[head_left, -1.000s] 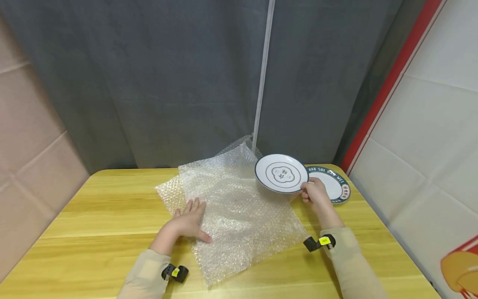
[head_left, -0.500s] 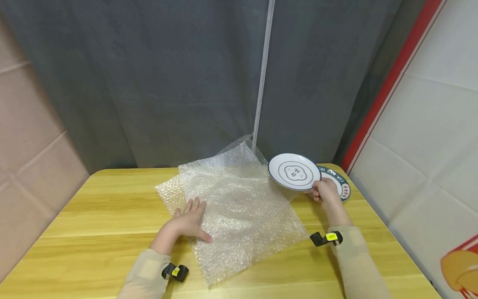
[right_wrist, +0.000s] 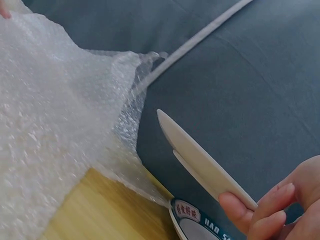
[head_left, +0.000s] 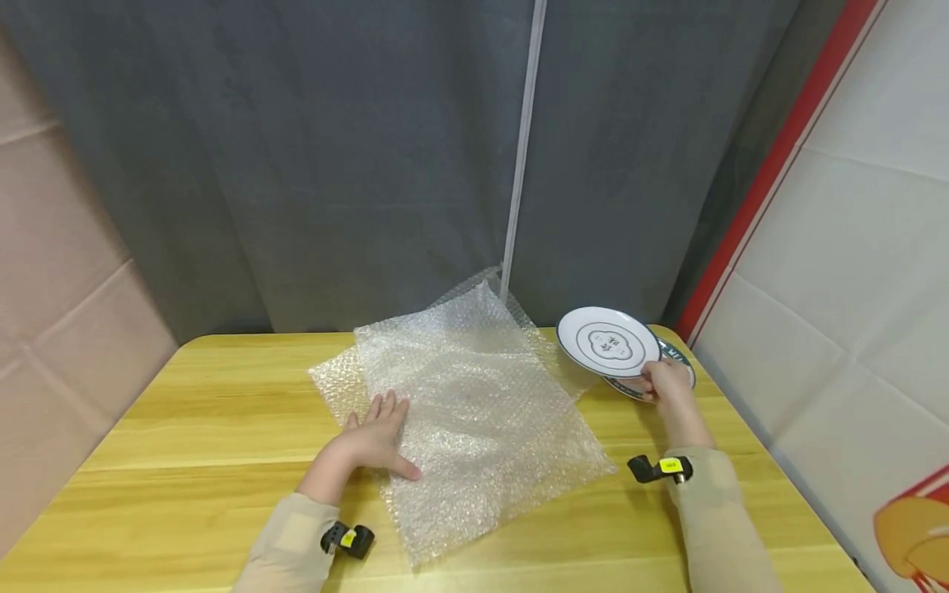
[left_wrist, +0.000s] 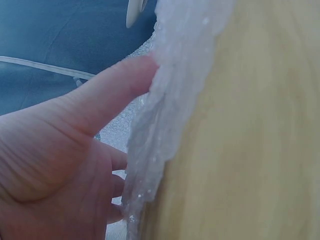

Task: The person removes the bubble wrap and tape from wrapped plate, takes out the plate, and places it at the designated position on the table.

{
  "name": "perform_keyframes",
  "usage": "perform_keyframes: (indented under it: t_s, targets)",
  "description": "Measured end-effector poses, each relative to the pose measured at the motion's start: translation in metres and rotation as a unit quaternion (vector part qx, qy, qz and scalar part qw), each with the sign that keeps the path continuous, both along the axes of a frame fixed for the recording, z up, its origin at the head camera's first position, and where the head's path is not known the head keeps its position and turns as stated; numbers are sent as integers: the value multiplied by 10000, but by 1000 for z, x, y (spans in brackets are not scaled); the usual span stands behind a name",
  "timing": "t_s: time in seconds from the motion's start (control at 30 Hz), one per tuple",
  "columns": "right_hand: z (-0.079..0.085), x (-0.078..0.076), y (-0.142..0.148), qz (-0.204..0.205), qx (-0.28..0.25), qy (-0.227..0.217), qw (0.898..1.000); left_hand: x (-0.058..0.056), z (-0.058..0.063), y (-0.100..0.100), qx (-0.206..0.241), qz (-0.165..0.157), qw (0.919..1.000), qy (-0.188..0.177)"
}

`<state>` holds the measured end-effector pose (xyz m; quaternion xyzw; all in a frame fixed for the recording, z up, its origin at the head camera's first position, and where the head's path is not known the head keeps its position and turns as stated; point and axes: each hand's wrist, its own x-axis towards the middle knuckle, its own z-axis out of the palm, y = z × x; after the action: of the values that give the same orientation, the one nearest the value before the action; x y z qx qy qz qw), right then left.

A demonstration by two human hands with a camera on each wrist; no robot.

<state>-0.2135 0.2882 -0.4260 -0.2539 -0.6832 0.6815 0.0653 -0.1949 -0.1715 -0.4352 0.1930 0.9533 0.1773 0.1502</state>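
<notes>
My right hand (head_left: 670, 391) pinches the near right rim of a white plate (head_left: 608, 342) with a dark rim line and a printed emblem in its middle. The plate hovers above the table and partly covers a second plate (head_left: 676, 354) with a green lettered rim. In the right wrist view the held plate (right_wrist: 202, 157) appears edge-on, fingertips curled at its lower end. My left hand (head_left: 374, 441) lies with spread fingers on the left edge of a sheet of bubble wrap (head_left: 482, 420). In the left wrist view the thumb (left_wrist: 117, 87) touches the wrap's edge.
Another layer of bubble wrap (head_left: 341, 383) sticks out under the top sheet at the left and back. The wooden table (head_left: 185, 461) ends at a grey curtain (head_left: 371, 165) behind. A white wall panel (head_left: 845, 272) with a red stripe borders the right side.
My right hand has carried the white plate to the right, over the green-rimmed plate, which is now more covered. My left hand and the bubble wrap have stayed in place.
</notes>
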Motion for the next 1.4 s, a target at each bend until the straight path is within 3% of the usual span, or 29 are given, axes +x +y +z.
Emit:
perform_keyframes:
  t_s: [0.5,0.77,1.4]
  targets:
    - [-10,1,22,-257,106,-151,9995,0,0,0,33,1,10000,45]
    - [-15,5,36,-356,-193,120,9991,1,1,1,45,8,10000,35]
    - [-21,9,45,-759,75,-292,9967,1,0,0,15,-15,10000,32]
